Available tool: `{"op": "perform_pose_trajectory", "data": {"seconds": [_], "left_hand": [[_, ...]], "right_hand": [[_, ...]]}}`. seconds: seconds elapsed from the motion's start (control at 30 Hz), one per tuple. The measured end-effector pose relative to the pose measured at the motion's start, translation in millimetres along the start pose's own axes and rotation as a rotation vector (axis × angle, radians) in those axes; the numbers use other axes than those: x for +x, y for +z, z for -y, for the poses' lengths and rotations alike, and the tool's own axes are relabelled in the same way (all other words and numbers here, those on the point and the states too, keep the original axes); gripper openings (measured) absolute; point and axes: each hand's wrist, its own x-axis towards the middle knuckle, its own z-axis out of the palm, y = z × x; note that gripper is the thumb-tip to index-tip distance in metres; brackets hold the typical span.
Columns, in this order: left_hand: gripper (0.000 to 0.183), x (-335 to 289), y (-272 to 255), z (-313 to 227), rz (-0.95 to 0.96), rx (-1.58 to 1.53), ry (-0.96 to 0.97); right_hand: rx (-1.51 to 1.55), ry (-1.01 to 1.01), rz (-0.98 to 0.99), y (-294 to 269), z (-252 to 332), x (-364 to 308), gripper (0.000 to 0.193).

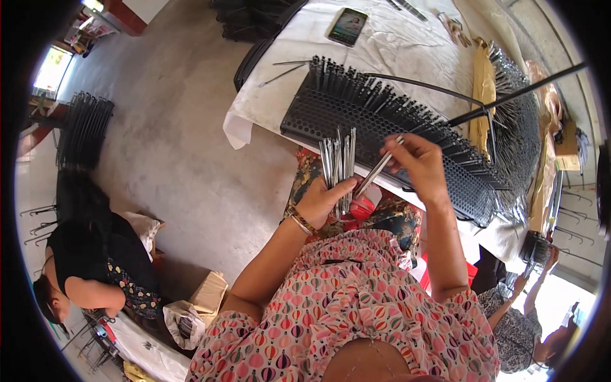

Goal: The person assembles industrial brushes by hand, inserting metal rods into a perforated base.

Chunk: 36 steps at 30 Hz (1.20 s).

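My left hand [320, 202] is closed around a bundle of thin silver metal strips [338, 158], which stand up unevenly from the grip. Their lower ends stick out beneath the fingers. Between the thumb and fingers of my right hand [421, 169] is a slim silver metal strip [375, 173], slanting down toward the left hand; whether it is one strip or a few together I cannot tell. Just beyond both hands, a long black perforated rack [328, 114] lies along the table edge. Rows of thin black rods [394, 100] stand in its far holes.
On the white-covered table [407, 54] lie a phone [348, 27], loose rods and a glove [453, 28]. A dense heap of metal rods [512, 127] is at the right. One person [95, 261] bends at the left; another [515, 318] works at the lower right.
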Motion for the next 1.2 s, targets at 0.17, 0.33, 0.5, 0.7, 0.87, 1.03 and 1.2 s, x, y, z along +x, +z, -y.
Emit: {"op": "perform_pose_trajectory", "data": {"seconds": [0.17, 0.33, 0.5, 0.7, 0.87, 1.03, 1.2], "left_hand": [[0.02, 7, -12, -9, -0.044, -0.06, -0.006], [0.02, 16, -17, -4, 0.002, 0.075, 0.08], [0.02, 10, -16, -9, -0.05, -0.005, 0.045], [0.019, 8, -18, -15, 0.013, -0.061, 0.08], [0.019, 5, -13, -19, 0.002, -0.157, 0.021], [0.019, 9, -14, -7, -0.058, -0.101, 0.077], [0.019, 7, -12, -11, -0.08, -0.158, 0.051]], "right_hand": [[-0.046, -0.278, -0.182, 20, 48, 31, 0.02], [-0.06, -0.522, -0.128, 56, 54, 88, 0.02], [-0.243, -0.674, -0.057, 87, 44, 116, 0.019], [-0.331, -0.689, -0.052, 90, 41, 124, 0.019], [-0.332, -0.653, -0.059, 89, 35, 130, 0.02], [-0.453, -0.797, -0.116, 93, 32, 132, 0.022], [-0.661, -0.98, -0.172, 92, 33, 135, 0.022]]}}
